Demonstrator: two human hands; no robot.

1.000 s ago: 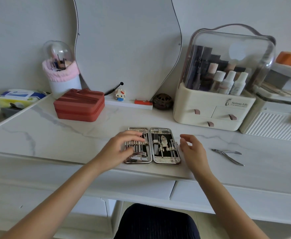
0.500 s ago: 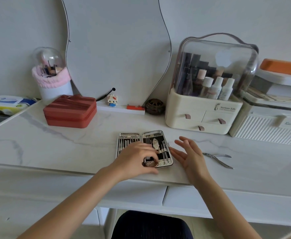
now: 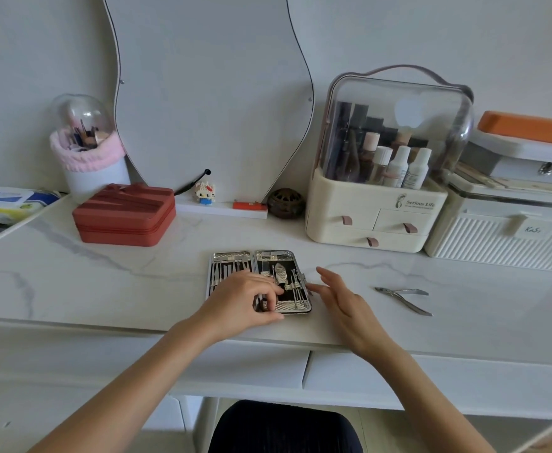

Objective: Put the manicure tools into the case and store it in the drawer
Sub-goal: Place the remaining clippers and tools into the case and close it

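One cuticle nipper (image 3: 404, 299) lies loose, well right of my right hand (image 3: 343, 302) (fingers straight, holding nothing), long axis running left-right. My left hand (image 3: 248, 302) curls onto tools in the open case (image 3: 232, 256), so the right is nearer.

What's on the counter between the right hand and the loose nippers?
Nothing: in the head view, only bare marble counter lies between the right hand and the nippers.

Centre of the frame, I see the manicure case (image 3: 259, 281) lying open on the marble table (image 3: 104, 282). My left hand (image 3: 245, 300) curls its fingers over the lower middle of it; right hand (image 3: 343, 299) hovers flat beside its right edge. Cuticle nippers (image 3: 404, 297) lie alone, right of centre.
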